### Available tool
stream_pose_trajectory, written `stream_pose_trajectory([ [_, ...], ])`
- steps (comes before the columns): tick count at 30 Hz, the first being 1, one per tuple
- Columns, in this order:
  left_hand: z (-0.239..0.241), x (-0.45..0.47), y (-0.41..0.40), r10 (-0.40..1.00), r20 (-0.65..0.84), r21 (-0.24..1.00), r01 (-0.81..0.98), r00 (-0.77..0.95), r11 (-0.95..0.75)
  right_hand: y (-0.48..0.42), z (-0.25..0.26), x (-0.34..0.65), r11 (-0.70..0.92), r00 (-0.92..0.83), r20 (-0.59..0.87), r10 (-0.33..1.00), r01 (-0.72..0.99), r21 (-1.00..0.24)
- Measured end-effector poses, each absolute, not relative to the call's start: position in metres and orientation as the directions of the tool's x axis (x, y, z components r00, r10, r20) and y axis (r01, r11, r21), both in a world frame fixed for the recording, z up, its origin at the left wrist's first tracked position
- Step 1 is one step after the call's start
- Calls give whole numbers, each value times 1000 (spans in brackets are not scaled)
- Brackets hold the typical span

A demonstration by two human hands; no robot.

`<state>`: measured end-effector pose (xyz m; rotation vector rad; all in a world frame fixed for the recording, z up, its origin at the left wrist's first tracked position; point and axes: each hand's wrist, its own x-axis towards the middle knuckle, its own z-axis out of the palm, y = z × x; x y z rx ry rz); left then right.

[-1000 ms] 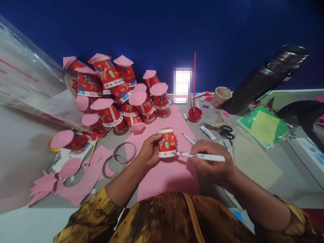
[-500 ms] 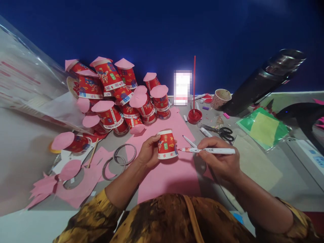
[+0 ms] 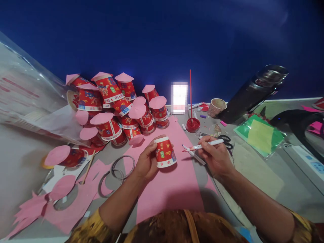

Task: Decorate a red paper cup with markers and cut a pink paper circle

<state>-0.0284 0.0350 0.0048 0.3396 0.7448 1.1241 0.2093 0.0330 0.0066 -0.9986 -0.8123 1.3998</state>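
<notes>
My left hand (image 3: 146,161) is wrapped round an upside-down red paper cup (image 3: 165,152) that stands on a pink paper sheet (image 3: 172,182). My right hand (image 3: 214,157) pinches a white marker pen (image 3: 202,146); its tip points left and hangs a little way off the cup's right side. A second white pen (image 3: 196,156) lies on the table under the marker.
A pile of red cups with pink paper cones (image 3: 118,104) stands at the back left. Two metal rings (image 3: 116,170), pink paper cutouts (image 3: 63,199), scissors (image 3: 225,140), a red pot with a stick (image 3: 192,124), a paper cup (image 3: 215,106), a dark flask (image 3: 255,92) and green paper (image 3: 260,133) lie around.
My right hand has drawn the marker away from the cup's rim, up and to the right. The left hand still holds the cup, now tilted slightly.
</notes>
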Motion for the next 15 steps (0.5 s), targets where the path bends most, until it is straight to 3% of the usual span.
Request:
stream_pose_trajectory([
  [4, 9, -32, 36, 986, -164, 801, -578, 37, 155, 37, 5, 211, -96, 53, -134, 990, -446, -890],
  [7, 14, -38, 40, 996, -69, 869, -494, -58, 32, 38, 5, 212, -111, 44, -151, 988, -484, -868],
  [15, 12, -33, 39, 983, -182, 861, -486, -19, 149, 42, 3, 212, -155, -1, -183, 983, -538, -829],
])
